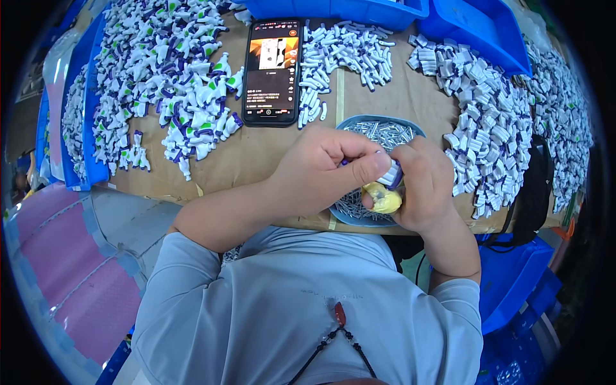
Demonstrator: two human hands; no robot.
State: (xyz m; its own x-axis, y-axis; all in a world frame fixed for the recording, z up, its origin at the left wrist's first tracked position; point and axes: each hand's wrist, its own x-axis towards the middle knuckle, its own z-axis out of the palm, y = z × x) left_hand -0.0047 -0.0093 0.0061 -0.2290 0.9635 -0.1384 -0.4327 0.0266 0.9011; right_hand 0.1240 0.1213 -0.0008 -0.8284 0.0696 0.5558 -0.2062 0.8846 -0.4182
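Note:
My left hand (314,170) and my right hand (427,183) meet over a blue-grey tub (366,222) full of small metal pins (385,133). Between them is a small white and purple plastic part (391,174), which the fingers of both hands close on. A yellow wrapping (385,199) covers what looks like the right thumb. My left thumb and forefinger pinch together at the part's upper side; whether a pin is between them is too small to tell. The fingers hide much of the part.
Loose white figure-shaped parts with green and purple (192,83) cover the table's left. A phone with a lit screen (272,74) lies beside short white and purple pieces (350,51). White ribbed pieces (491,128) heap up at right. Blue bins (475,32) edge the brown tabletop (247,154).

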